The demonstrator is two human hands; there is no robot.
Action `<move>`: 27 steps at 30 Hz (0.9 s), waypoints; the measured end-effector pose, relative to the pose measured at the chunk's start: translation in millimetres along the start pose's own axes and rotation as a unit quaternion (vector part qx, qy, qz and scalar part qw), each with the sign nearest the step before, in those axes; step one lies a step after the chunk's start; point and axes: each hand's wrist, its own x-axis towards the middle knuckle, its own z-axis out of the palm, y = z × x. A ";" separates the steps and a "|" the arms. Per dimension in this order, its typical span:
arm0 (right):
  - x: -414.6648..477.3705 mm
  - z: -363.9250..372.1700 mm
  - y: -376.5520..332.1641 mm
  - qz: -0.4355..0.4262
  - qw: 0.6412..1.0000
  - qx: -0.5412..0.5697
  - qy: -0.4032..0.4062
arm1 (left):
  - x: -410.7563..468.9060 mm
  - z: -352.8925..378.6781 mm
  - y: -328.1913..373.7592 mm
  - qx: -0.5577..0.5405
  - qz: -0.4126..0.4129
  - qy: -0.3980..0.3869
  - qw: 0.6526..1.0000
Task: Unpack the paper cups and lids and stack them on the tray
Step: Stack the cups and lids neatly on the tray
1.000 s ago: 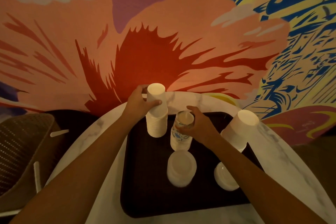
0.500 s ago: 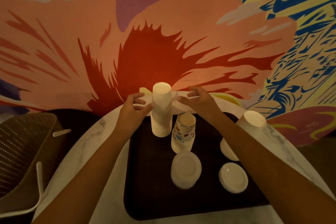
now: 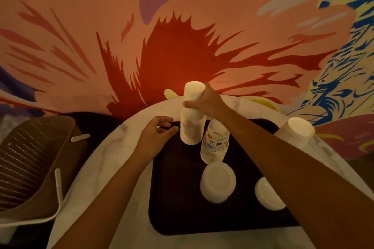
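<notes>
A tall stack of upside-down white paper cups (image 3: 191,125) stands at the far left of the dark tray (image 3: 178,198). My right hand (image 3: 208,101) grips its upper part from the right. My left hand (image 3: 157,137) hovers beside the stack's base, fingers loosely curled and holding nothing. A patterned cup stack (image 3: 215,143) stands just right of the white one. Two piles of white lids (image 3: 218,183) (image 3: 267,194) lie nearer me on the tray. Another white cup stack (image 3: 297,130) leans at the tray's far right corner.
The tray lies on a round marble table (image 3: 97,184) against a painted wall. A woven chair (image 3: 30,159) with white legs stands to the left of the table.
My right hand came across and took hold of the top of the white cup stack. My left hand let go and dropped toward the stack's base.
</notes>
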 end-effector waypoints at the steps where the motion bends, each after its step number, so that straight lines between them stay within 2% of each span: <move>1: -0.6 -4.5 2.6 0.004 1.000 0.001 0.004 | -0.3 0.5 0.1 0.003 0.001 -0.005 1.000; 10: -12.5 -46.0 32.3 0.032 0.998 -0.016 0.050 | -3.1 20.2 9.5 0.010 -0.003 -0.040 0.999; 19: -24.6 -74.0 56.2 0.069 0.994 -0.006 0.088 | -7.8 64.8 27.9 0.023 0.003 -0.143 0.989; 23: -27.0 -72.9 58.6 0.070 0.993 0.028 0.087 | -14.0 87.5 30.9 0.006 0.046 -0.139 0.989; 27: -28.3 -70.2 58.8 0.075 0.993 0.042 0.083 | -12.6 96.4 28.6 0.032 0.034 -0.079 0.996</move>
